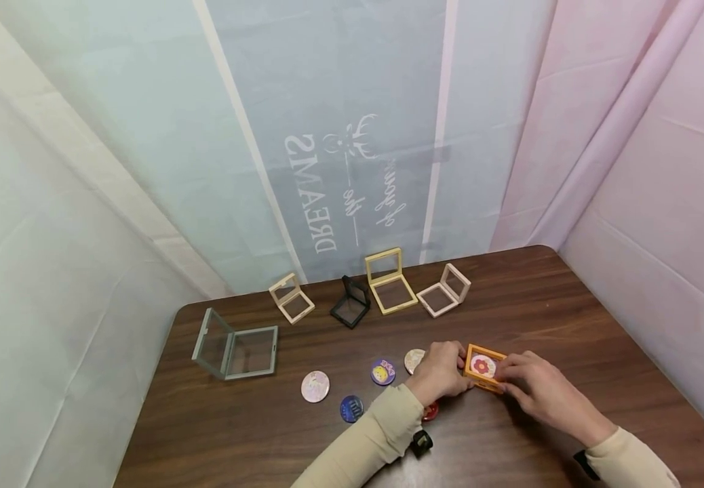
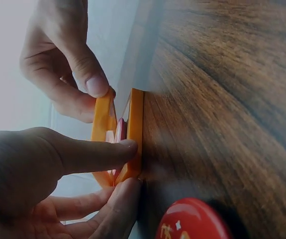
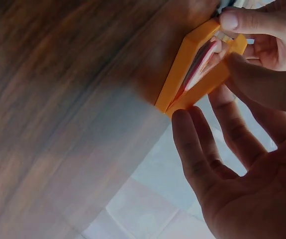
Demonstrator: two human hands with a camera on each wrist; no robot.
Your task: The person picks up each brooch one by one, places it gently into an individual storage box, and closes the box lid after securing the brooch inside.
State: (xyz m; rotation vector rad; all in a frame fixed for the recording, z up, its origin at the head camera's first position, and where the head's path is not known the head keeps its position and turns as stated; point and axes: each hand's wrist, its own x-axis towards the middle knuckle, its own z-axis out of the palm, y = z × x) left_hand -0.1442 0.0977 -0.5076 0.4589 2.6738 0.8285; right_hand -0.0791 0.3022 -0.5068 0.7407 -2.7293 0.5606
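A small orange hinged display frame (image 1: 469, 357) stands on the table with a round flower badge (image 1: 483, 366) inside. In the left wrist view its two halves (image 2: 136, 114) meet at one edge and gape slightly at the other. My left hand (image 1: 439, 369) grips the half against the table, at its left end. My right hand (image 1: 538, 388) pinches the upper half (image 3: 210, 82), thumb on one face and fingers underneath. Beside my left forearm lies a red badge (image 1: 430, 411), partly hidden; a cream badge (image 1: 413, 360) is partly behind that hand.
Purple (image 1: 383, 372), blue (image 1: 351, 409) and pink (image 1: 315, 386) badges lie left of my hands. Open frames stand further back: grey-green (image 1: 277, 349), beige (image 1: 300, 316), black (image 1: 352, 324), yellow (image 1: 384, 255) and pale pink (image 1: 434, 313). A cloth curtain (image 1: 358, 88) borders the table.
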